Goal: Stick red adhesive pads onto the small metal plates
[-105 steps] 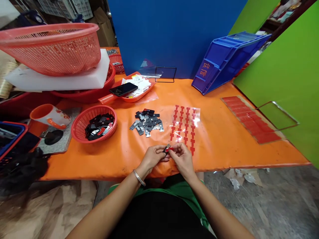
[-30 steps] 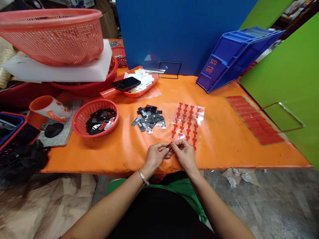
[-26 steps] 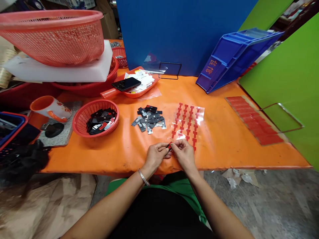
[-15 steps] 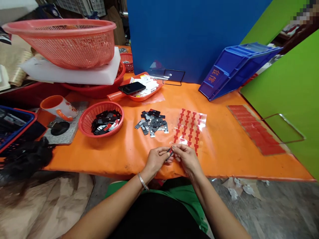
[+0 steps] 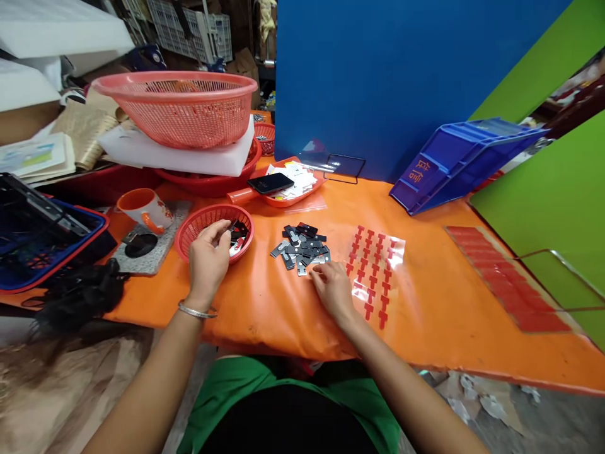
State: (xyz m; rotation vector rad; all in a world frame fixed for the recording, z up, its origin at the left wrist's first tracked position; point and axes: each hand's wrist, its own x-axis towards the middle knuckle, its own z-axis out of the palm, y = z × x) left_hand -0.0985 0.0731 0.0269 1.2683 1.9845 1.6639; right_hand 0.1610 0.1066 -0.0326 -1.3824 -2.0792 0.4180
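My left hand (image 5: 209, 261) is over the near side of a red plastic basket (image 5: 188, 227), with thumb and index finger apart at the tips. Dark and red-marked metal plates (image 5: 241, 236) lie inside, partly hidden by the hand. My right hand (image 5: 333, 289), fingers bent and apart, hovers or rests at the right front edge of a pile of small black and grey metal plates (image 5: 306, 247). Nothing shows in its fingers. Beside it lies a clear sheet with rows of red T-shaped stickers (image 5: 373, 274).
Left of the basket, an orange-white mug (image 5: 144, 208) stands on a stone slab (image 5: 177, 224). A phone (image 5: 270, 183) lies on a red scoop (image 5: 283, 202) of paper slips. A blue bin (image 5: 449, 164) leans at the back right, with a red strip sheet (image 5: 501, 277) nearer me.
My hands have separated. The left has moved from the table's front edge to the basket, and the right has gone forward to the plate pile. The view has shifted left.
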